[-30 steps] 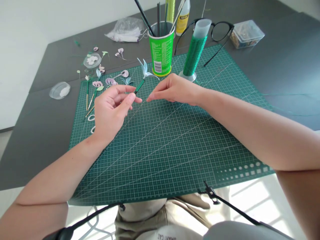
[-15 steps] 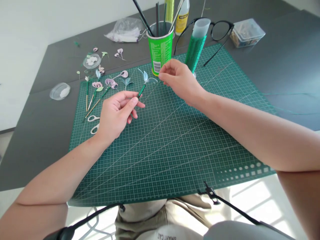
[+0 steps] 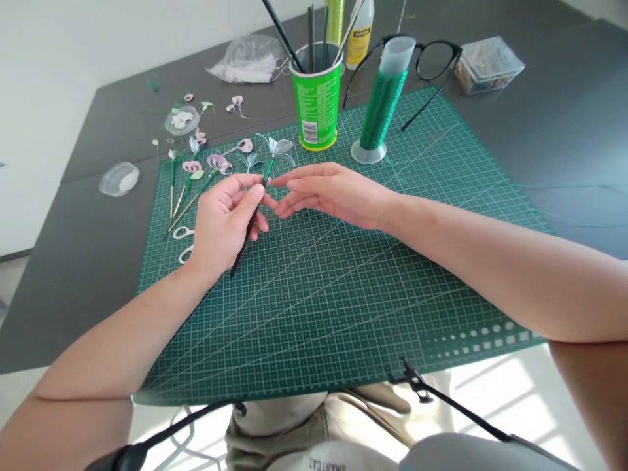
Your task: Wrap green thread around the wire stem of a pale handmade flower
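One left hand (image 3: 223, 219) pinches a black-and-green-stemmed, pale-blue flower (image 3: 279, 148). The right hand (image 3: 333, 191) spreads nearby. Light-grey fabric (image 3: 333, 454) reads "SMARTCAT."

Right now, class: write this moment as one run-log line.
left hand: pinching dark stick topped by pale blue flower | right hand: open, close beside left | green spool: standing on cutting mat

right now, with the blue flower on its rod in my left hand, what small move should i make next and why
Probably bring the right hand to the green wrapping just below the blue flower: the left hand pinches the dark rod, the wrapping shows above that pinch, and the right fingers are extended close by.
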Motion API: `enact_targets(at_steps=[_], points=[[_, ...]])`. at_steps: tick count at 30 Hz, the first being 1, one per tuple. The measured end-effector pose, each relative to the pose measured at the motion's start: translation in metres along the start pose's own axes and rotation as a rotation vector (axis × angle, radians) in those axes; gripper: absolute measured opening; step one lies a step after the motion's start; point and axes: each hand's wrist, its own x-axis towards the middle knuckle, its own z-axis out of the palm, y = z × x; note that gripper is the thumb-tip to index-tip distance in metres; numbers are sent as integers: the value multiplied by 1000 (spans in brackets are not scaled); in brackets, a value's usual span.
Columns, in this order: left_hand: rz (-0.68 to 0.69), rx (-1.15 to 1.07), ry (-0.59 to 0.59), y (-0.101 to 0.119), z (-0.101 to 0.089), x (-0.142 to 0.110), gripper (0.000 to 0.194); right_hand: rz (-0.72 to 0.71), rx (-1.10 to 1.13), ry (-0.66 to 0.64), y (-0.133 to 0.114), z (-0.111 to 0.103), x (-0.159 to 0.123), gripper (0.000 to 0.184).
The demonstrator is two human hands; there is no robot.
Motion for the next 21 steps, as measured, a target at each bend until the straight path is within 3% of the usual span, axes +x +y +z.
enact_targets(at_steps=[3,6,9,17,21], points=[[11,-13,27,0,0,1,20,-11,-172,5,-3,1,-1,21],[5,-4,61,-1,1,2,19,-171,-378,109,-7,3,-4,20],[-14,16,42,-3,0,3,23,-315,-510,122,-12,5,-8,23],[31,316,-217,7,0,-3,25,-570,-554,89,-17,0,-9,19],[42,388,-330,11,0,-11,29,-617,-536,87,-16,-1,-9,18]])
